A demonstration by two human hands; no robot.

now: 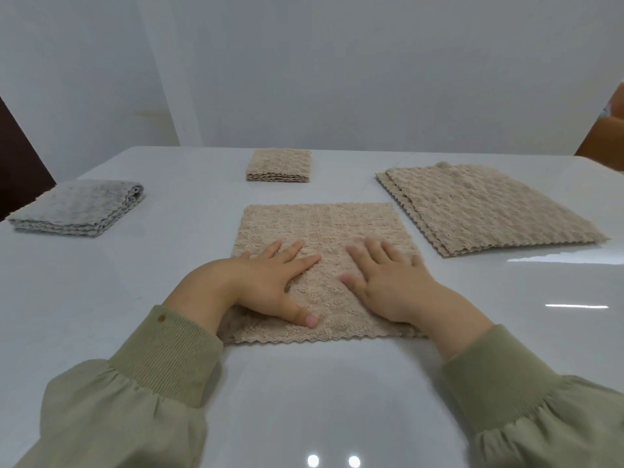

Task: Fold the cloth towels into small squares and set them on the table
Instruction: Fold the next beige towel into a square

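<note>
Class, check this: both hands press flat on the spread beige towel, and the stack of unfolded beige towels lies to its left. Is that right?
Not quite. The head view shows the stack of unfolded beige towels to the right of the spread beige towel. The left hand and right hand do press flat on it.

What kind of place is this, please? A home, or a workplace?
Probably a room in a home, perhaps a dining area. A glossy white table stands by a bare white wall, what looks like an orange chair back shows at the right, and a stack of beige towels lies on it.
</note>
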